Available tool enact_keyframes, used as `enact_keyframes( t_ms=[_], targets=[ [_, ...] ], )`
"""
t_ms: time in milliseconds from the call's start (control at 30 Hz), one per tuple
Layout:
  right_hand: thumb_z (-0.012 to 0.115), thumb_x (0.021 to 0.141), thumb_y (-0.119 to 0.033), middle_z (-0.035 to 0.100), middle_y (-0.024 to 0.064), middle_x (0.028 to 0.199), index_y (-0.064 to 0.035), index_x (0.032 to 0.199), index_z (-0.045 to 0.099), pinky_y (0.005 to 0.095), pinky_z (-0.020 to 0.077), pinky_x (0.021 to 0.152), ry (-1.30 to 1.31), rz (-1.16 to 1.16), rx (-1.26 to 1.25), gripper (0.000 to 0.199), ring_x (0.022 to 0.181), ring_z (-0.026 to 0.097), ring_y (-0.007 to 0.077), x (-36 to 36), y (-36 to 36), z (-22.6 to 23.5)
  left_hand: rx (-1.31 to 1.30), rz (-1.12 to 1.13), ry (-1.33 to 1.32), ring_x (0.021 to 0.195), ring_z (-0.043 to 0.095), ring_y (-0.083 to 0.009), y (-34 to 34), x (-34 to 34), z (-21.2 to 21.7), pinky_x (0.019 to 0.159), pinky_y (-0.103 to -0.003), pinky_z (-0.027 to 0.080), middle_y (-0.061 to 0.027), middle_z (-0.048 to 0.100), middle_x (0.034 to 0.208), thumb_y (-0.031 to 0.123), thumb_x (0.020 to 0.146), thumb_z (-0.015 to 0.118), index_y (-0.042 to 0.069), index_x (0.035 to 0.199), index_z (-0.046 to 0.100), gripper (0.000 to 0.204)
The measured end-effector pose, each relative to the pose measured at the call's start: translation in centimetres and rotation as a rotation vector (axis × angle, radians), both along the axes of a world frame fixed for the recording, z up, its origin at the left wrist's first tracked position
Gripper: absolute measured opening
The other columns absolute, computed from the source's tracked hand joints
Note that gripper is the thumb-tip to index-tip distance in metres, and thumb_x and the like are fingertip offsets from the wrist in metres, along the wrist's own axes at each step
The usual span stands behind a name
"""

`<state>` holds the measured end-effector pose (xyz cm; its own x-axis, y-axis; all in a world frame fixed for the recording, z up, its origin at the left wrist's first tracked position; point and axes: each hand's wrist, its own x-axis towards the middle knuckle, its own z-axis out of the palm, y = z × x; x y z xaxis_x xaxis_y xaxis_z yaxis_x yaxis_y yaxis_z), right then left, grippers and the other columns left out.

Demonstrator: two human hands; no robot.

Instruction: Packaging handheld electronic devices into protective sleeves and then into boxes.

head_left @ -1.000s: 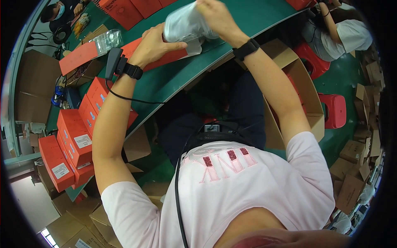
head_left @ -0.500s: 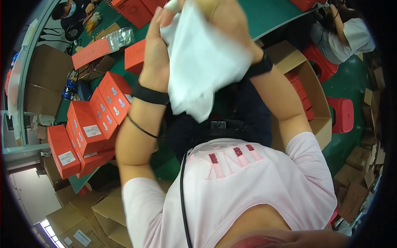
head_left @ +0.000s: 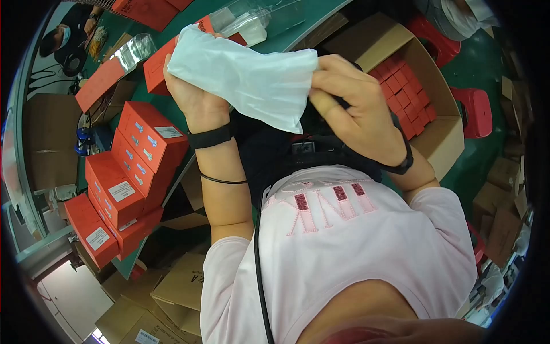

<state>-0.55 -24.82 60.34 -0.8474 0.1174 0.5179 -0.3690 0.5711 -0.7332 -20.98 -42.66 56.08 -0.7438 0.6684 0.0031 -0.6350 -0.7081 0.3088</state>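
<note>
A soft white translucent bag (head_left: 243, 74) stretches between my two hands above my lap, its left end puffed out as if around something I cannot make out. My left hand (head_left: 195, 100) holds that end from below, the fingers mostly hidden behind the bag. At the flatter right end, my right hand (head_left: 358, 103) pinches the edge between thumb and bent fingers. Beyond the bag, clear plastic trays (head_left: 275, 20) and an orange-red box (head_left: 157, 69) lie on the green table (head_left: 323, 12).
Orange-red boxes (head_left: 152, 135) are stacked along the table edge to my left. On my right stands an open carton (head_left: 450, 135) packed with small red boxes (head_left: 404, 94), beside red stools (head_left: 474, 113). Brown cartons (head_left: 180, 286) sit lower left. Another person (head_left: 66, 43) works across the table.
The bag has turned from hanging down to lying roughly level. My right hand has come down and right to its end, and my left hand has moved lower and left.
</note>
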Motion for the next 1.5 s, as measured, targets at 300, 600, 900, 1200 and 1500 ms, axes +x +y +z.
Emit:
enact_keyframes(
  t_ms=[300,600,900,1200,1500],
  targets=[
    [0.068,0.079,0.001,0.064,0.0105,0.092,-0.0008,0.107,0.07,0.0302,0.0485,0.07,0.03,-0.041,0.033,0.029,0.081,0.06,0.022,-2.8,-1.2,-2.9,-0.039,0.318,0.232,0.102,0.063,-0.0398,-0.2,2.0,-0.4,0.096,-0.05,0.051,-0.0255,0.064,0.114,0.029,0.097,0.04,-0.007,0.123,0.058,0.047],
    [0.078,0.082,-0.012,0.071,0.0085,0.103,0.0038,0.122,0.063,0.0288,0.0517,0.086,-0.295,0.208,-0.382,0.045,0.094,0.063,0.0109,-4.6,-2.0,-4.9,-0.311,0.386,0.187,0.112,0.063,-0.0366,1.1,4.2,0.6,0.096,-0.048,0.052,-0.0212,0.063,0.127,0.043,0.108,0.03,0.0,0.138,0.052,0.056],
    [0.081,0.08,-0.012,0.071,0.0147,0.101,-0.0039,0.123,0.061,0.0328,0.0554,0.077,-0.024,-0.188,0.096,0.048,0.087,0.071,0.0283,-1.7,-1.2,-1.6,-0.173,0.379,0.086,0.144,0.038,-0.0336,1.0,5.5,0.5,0.121,-0.051,0.028,-0.0131,0.04,0.156,0.075,0.095,0.037,0.007,0.152,0.038,0.089],
    [0.061,0.097,-0.015,0.07,0.0107,0.117,-0.0022,0.138,0.058,0.0305,0.0536,0.083,-0.507,0.098,-0.483,0.043,0.097,0.066,0.0191,-0.8,-1.6,-2.7,-0.033,0.036,-0.079,0.115,0.063,-0.0274,-0.2,4.4,-0.8,0.104,-0.046,0.049,-0.0096,0.066,0.125,0.038,0.105,0.048,0.006,0.132,0.056,0.042],
    [0.057,0.098,-0.014,0.068,0.0092,0.109,-0.0052,0.137,0.061,0.0228,0.0533,0.062,-0.573,0.175,-0.776,0.041,0.078,0.064,0.0101,-0.6,-2.1,-2.0,-0.141,-0.008,-0.073,0.111,0.063,-0.0337,-1.7,2.9,-1.6,0.101,-0.05,0.051,-0.0198,0.065,0.12,0.022,0.103,0.051,-0.002,0.123,0.057,0.032]
  ],
)
